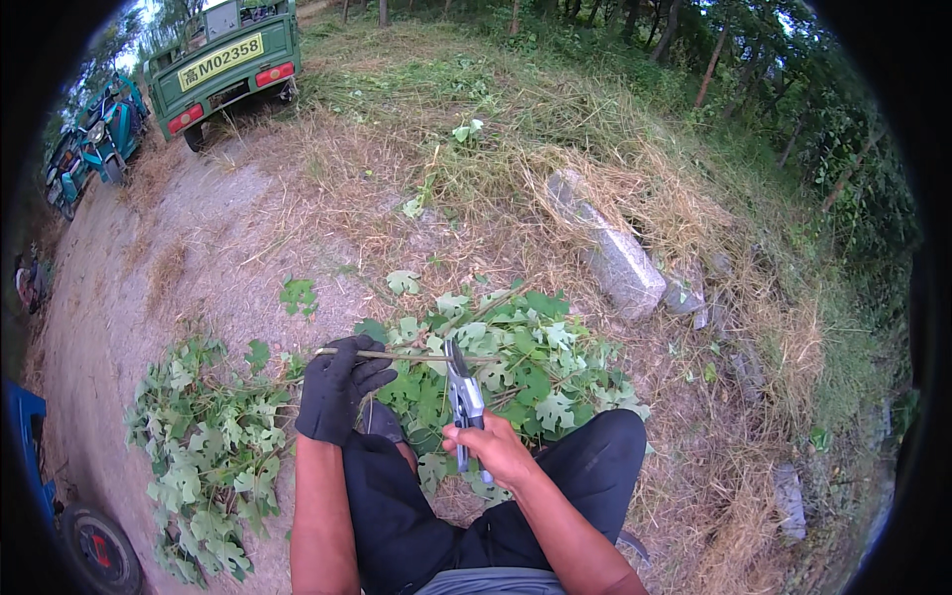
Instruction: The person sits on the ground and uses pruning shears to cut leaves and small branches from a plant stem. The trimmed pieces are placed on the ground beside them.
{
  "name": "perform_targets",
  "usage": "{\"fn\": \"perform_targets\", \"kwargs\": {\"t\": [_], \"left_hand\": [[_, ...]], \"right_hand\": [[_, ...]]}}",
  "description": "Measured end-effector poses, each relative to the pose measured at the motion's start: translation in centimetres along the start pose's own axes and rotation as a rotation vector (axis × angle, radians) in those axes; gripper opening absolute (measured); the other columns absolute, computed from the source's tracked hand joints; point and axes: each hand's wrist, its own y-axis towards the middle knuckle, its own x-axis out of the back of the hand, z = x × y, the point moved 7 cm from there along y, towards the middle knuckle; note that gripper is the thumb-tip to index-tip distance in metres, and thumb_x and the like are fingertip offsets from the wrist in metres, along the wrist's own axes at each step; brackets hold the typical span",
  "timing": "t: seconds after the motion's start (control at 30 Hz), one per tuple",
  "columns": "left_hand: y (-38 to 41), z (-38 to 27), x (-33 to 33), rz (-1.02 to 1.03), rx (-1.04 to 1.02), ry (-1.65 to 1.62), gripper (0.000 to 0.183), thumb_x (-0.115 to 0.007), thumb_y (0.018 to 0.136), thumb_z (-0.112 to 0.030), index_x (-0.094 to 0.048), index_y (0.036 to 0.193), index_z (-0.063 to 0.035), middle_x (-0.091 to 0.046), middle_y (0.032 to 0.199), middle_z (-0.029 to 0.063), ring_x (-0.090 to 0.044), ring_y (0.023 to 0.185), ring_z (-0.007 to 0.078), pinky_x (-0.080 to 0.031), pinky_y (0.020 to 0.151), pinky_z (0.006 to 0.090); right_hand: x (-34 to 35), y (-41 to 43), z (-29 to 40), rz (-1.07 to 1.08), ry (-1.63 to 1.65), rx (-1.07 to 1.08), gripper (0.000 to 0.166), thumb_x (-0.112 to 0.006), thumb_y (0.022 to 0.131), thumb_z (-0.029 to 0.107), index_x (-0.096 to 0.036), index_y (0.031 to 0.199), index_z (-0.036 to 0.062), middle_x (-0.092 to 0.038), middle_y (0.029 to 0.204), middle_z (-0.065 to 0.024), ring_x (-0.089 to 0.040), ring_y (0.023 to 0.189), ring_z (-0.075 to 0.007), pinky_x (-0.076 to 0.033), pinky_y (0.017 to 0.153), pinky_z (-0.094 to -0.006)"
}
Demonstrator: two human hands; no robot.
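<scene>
My left hand (pixel 335 390), in a black glove, grips a thin bare stem (pixel 416 357) near its left end. The stem runs level to the right, across the leaves. My bare right hand (pixel 494 450) is closed around the handles of silver pruning shears (pixel 466 398). Their jaws point away from me and sit at the stem, well right of my left hand; whether they have cut into it I cannot tell. Below lies a heap of leafy cuttings (pixel 554 338) with lobed green leaves. To the left spreads another pile of leafy cuttings (pixel 201 461).
A stone post (pixel 613 253) lies in dry grass ahead to the right. Far left stand a green cargo vehicle (pixel 230 74) bearing a plate and a teal three-wheeler (pixel 104 137). A tyre (pixel 100 550) is at the lower left. Trees (pixel 714 67) line the right.
</scene>
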Motion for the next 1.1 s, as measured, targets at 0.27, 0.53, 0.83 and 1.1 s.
{"fn": "perform_targets", "kwargs": {"t": [0.27, 0.53, 0.83, 1.1], "left_hand": [[0.0, 0.1, -0.3, 0.005, 0.041, 0.021, 0.042, -0.06, 0.097, -0.031, -0.055, 0.118, 0.0053, -0.063, 0.111, 0.0188, -0.068, 0.1, 0.0301, -0.059, 0.084, 0.0427], [-0.2, -0.3, 0.0, -0.04, 0.025, 0.044, 0.038, -0.063, 0.094, -0.027, -0.058, 0.116, 0.0038, -0.065, 0.107, 0.0192, -0.069, 0.095, 0.0289, -0.06, 0.08, 0.0419], [-0.6, 0.2, -1.3, -0.02, 0.149, 0.355, 0.034, -0.065, 0.092, -0.025, -0.062, 0.108, 0.0049, -0.068, 0.092, 0.0164, -0.069, 0.079, 0.0239, -0.06, 0.069, 0.0375], [-0.4, 1.0, -1.6, 0.017, 0.158, 0.447, 0.032, -0.066, 0.092, -0.025, -0.065, 0.102, 0.005, -0.068, 0.088, 0.014, -0.068, 0.074, 0.0211, -0.059, 0.065, 0.0357]], "right_hand": [[-0.1, -0.4, 0.2, -0.068, -0.031, -0.029, 0.028, -0.069, 0.084, 0.018, -0.052, 0.094, -0.0002, -0.06, 0.076, -0.0082, -0.059, 0.064, -0.0146, -0.048, 0.059, -0.0305], [1.1, -1.1, -0.2, -0.128, 0.009, -0.04, 0.028, -0.068, 0.085, 0.019, -0.052, 0.095, -0.0017, -0.058, 0.072, -0.0082, -0.058, 0.063, -0.0151, -0.048, 0.058, -0.0322], [4.1, -2.4, -0.3, -0.175, -0.122, -0.042, 0.028, -0.066, 0.087, 0.021, -0.052, 0.095, -0.0021, -0.057, 0.067, -0.0067, -0.055, 0.056, -0.015, -0.045, 0.053, -0.0313], [4.9, -3.0, -0.1, -0.207, -0.193, -0.023, 0.025, -0.066, 0.089, 0.019, -0.053, 0.093, -0.0019, -0.055, 0.063, -0.0045, -0.053, 0.051, -0.0125, -0.044, 0.048, -0.0298]]}}
